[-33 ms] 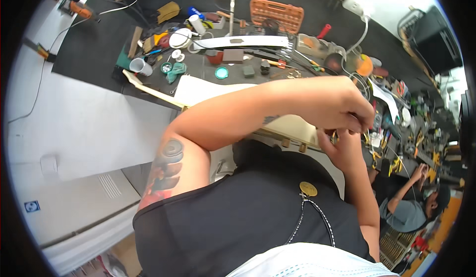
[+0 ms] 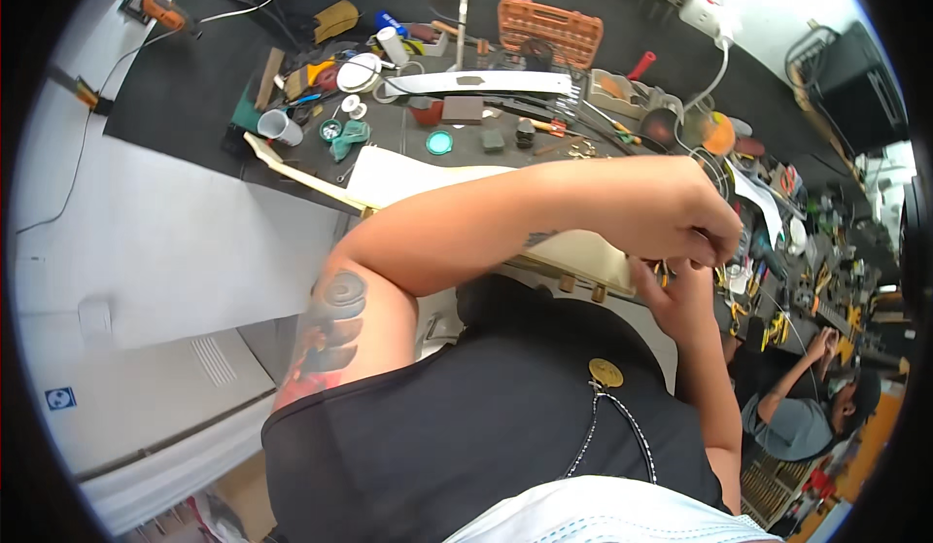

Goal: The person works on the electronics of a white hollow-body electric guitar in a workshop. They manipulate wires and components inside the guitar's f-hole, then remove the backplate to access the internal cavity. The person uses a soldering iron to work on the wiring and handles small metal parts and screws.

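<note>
My left arm reaches across my body to the right. My left hand is closed, its fingers curled down over the right hand; what they hold, if anything, is hidden. Just below, my right hand points upward, its thumb raised and apart, its other fingers mostly hidden behind the left hand. The two hands meet or nearly meet above the right end of a cream-coloured panel with a pale edge. My left forearm covers the middle of that panel.
Across the dark workbench lie an orange tool case, a white cup, a turquoise lid, a long white strip and several hand tools. At the far right sits another person, hands raised. A black monitor stands beyond.
The whole view has shifted slightly, with bench items appearing a little further right and lower. My hands keep nearly the same pose together.
</note>
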The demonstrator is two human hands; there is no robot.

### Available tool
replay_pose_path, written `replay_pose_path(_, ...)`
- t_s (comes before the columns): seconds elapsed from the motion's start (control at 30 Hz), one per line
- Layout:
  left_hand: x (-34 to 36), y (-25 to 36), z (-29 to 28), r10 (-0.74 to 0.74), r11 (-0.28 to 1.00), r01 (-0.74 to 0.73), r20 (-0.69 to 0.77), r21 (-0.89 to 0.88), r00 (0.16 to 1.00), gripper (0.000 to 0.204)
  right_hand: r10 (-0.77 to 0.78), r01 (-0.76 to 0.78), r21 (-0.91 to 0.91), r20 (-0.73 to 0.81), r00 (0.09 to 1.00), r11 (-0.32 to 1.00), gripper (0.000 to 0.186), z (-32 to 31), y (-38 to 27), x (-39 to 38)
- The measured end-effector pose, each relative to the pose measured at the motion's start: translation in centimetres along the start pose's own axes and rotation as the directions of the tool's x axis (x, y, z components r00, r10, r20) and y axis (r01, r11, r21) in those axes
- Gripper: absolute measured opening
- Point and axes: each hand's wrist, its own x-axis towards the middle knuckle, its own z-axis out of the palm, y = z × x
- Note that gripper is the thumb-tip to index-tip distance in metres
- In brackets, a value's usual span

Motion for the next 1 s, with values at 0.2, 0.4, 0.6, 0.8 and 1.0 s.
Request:
replay_pose_path(0.2,-0.1,0.3,0.4,0.06,0.991,-0.051,-0.076,0.121,0.995,0.011,0.173,-0.087,0.305,-0.267,0.948,0.948,0.007,2.2,1.6,-2.3)
replay_pose_path(0.4,-4.9,5.3,-5.1,0.042,0.877,0.078,-0.237,0.473,0.971,0.034,0.426,-0.27,0.438,-0.31,0.85,0.857,0.009,0.7,0.4,-2.8)
replay_pose_path(0.6,-29.0,-1.5,-22.1,-0.594,0.524,0.821,-0.593,0.227,0.544,0.019,0.519,-0.236,0.557,-0.428,0.74,0.796,0.013,-0.2,-1.1,-2.8)
replay_pose_path(0.8,-53.1,-18.0,-22.0,-0.955,-0.233,0.736,-0.291,0.636,-0.051,0.022,0.599,-0.31,0.54,-0.515,0.613,0.782,0.018,-1.4,-0.8,-3.7)
replay_pose_path(1.0,-56.1,-20.9,-19.3,-0.954,-0.196,0.755,-0.301,0.626,0.003,0.029,0.615,-0.395,0.471,-0.574,0.541,0.788,0.015,-2.2,-2.8,-3.1)
